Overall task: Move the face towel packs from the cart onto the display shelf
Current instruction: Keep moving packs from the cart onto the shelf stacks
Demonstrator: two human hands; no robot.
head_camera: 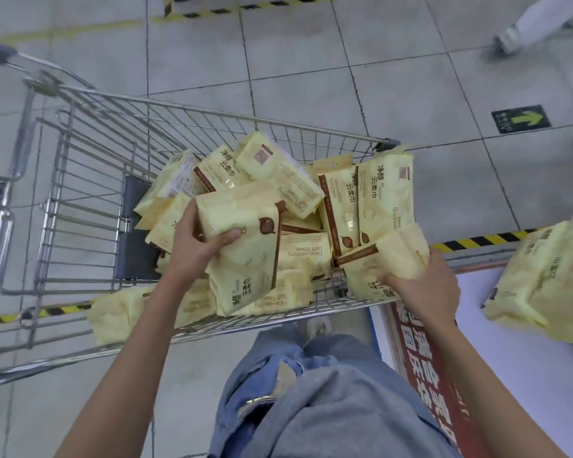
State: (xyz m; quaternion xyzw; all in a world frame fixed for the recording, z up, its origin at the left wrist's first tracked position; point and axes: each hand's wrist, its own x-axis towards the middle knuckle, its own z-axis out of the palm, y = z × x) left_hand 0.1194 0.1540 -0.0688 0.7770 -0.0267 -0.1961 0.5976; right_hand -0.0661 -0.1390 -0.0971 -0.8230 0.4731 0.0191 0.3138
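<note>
Currently both hands work inside the cart, where loose face towel packs lie piled. The left hand clamps a pack, thumb on top, fingers curled beneath. The right hand closes around another pack, likely for simultaneous transfer to the display shelf alongside.

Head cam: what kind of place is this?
Likely a supermarket or shop aisle: a wire shopping cart piled with retail face towel packs, and hazard tape and an arrow sticker on the tiled floor.

Packs piled in cart; shelf right.
</note>
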